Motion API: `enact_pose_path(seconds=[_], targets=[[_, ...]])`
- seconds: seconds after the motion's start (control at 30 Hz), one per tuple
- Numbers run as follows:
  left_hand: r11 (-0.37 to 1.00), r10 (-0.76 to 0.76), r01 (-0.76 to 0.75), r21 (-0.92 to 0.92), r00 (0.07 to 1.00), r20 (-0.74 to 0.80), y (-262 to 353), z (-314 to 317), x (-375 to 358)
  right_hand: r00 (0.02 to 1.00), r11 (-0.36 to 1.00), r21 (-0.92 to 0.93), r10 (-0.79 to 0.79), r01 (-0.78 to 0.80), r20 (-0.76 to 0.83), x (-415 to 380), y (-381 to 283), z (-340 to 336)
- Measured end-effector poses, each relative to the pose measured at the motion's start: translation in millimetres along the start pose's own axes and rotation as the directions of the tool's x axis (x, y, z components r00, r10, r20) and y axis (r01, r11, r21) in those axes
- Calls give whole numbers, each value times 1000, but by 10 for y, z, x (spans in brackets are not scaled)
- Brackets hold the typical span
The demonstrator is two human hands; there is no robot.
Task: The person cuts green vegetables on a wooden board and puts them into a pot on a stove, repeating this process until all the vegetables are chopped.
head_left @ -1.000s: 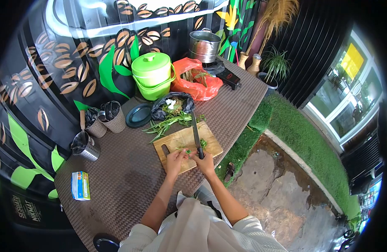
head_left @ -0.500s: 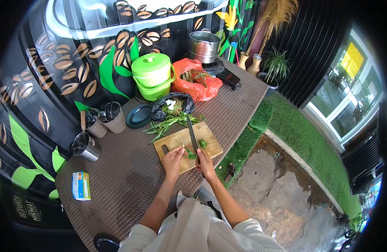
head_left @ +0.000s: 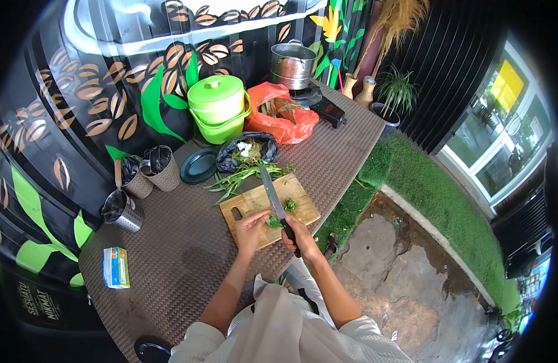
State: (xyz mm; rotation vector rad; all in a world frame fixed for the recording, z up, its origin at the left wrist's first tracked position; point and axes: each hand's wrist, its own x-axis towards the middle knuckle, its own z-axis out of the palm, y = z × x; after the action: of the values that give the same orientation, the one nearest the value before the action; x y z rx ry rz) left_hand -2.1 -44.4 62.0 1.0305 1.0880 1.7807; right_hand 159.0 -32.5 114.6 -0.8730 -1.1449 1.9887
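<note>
My right hand [head_left: 302,238] is closed round the black handle of a kitchen knife [head_left: 271,190], its blade pointing away from me over the wooden cutting board [head_left: 250,202]. At the board's near left part, my left hand [head_left: 250,228] pinches green leaves [head_left: 274,222] between thumb and fingertips. A small heap of cut greens [head_left: 290,205] lies on the board to the right of the blade. Just past the board's far edge are long leafy stems [head_left: 242,179], beside a black plastic bag [head_left: 247,151] with plant scraps in it.
Behind stand a lime-green lidded bucket [head_left: 218,109], an orange plastic bag [head_left: 283,114] and a steel pot [head_left: 292,65] on a portable stove [head_left: 327,112]. Dark plates [head_left: 199,166], utensil holders [head_left: 160,169] and a tissue pack [head_left: 116,268] are to the left. The table's right edge is close to my right hand.
The knife has tilted, its tip swinging left and its handle moving right with my right hand. My left hand stays near the same spot, holding leaves.
</note>
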Motion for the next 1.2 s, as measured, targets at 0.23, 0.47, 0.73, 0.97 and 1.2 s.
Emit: enact_pose_path(seconds=[0.23,0.47,0.73,0.97,1.2], targets=[[998,37,-37,60,999,-3,-11,-7,10,999,999,-8,37,-37,-10,-38,-60,20],[993,67,-68,99,998,15,23,-1,20,999,999,-39,32,-33,-14,-31,-52,23],[993,73,-74,93,997,12,89,37,34,999,996,-78,32,-32,-5,-5,8,-52],[964,83,-123,235,981,173,-4,-90,189,999,996,-92,23,-19,44,-81,-47,-77],[992,-91,99,-82,991,101,156,9,158,996,994,-95,56,-49,72,-91,-14,-98]])
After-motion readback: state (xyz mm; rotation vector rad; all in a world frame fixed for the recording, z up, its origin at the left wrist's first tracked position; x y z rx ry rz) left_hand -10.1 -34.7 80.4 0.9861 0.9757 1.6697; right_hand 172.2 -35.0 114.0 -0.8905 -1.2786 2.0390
